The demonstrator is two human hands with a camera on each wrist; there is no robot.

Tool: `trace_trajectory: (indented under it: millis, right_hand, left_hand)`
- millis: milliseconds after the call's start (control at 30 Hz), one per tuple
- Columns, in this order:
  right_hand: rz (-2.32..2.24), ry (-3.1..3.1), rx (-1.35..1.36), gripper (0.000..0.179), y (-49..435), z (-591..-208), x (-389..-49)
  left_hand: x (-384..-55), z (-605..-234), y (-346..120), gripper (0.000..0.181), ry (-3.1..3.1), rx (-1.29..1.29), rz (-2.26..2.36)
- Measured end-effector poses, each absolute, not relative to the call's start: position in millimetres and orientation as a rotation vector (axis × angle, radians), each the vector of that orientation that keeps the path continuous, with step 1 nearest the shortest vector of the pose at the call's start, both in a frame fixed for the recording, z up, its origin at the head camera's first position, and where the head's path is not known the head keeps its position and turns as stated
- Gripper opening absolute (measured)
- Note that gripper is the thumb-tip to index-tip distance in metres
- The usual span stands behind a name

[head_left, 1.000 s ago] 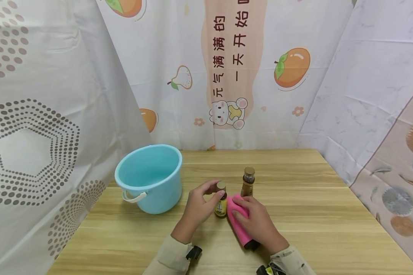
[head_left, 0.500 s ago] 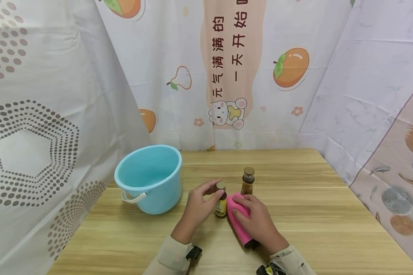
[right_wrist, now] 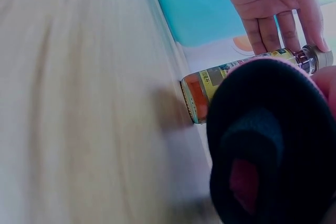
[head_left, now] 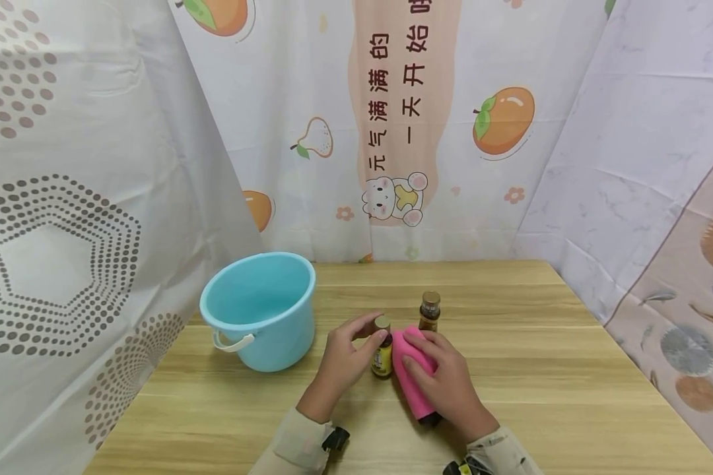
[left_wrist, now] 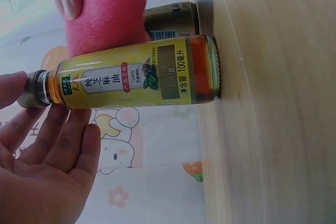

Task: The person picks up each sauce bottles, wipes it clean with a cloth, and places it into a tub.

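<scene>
My left hand [head_left: 340, 361] pinches a small sesame oil bottle [head_left: 383, 361] at its cap and neck, thumb on the near side. The bottle stands upright on the table; its yellow label and amber base show in the left wrist view [left_wrist: 126, 77]. My right hand [head_left: 448, 382] grips a soft pink cloth-like bundle [head_left: 410, 382] with a black end, its upper part against the bottle's right side. In the right wrist view, the bundle's black end [right_wrist: 273, 98] looks folded, with pink inside. A second brown bottle [head_left: 430, 310] with a gold cap stands behind it, its lower part hidden.
A light blue bucket [head_left: 305, 330] with a white handle [head_left: 234, 344] stands at the left of the wooden table [head_left: 541, 369]. Printed curtains [head_left: 333, 218] hang along the table's back and sides.
My right hand has shifted slightly with the pink bundle, which now reaches a little higher along the sesame oil bottle. My left hand and the bottle have stayed in place.
</scene>
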State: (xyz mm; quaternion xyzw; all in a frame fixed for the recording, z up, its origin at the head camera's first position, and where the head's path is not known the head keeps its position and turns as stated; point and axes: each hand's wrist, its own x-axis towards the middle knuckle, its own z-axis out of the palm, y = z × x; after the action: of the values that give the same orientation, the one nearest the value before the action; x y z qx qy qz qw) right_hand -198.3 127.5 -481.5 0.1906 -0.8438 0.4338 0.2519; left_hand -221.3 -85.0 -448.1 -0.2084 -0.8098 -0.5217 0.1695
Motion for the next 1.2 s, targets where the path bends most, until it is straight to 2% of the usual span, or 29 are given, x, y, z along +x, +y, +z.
trace_trajectory:
  millis: [533, 1200]
  right_hand:
    - [1.178, -2.247, 0.548, 0.042, 127.8, -481.6, -198.3]
    - [1.155, -2.435, 0.459, 0.039, 126.3, -478.2, -196.3]
  left_hand:
    - [-222.8, -449.2, -83.1, 0.034, -2.295, -0.627, -1.526]
    - [-219.8, -447.0, -84.2, 0.036, -2.297, -0.661, -1.540]
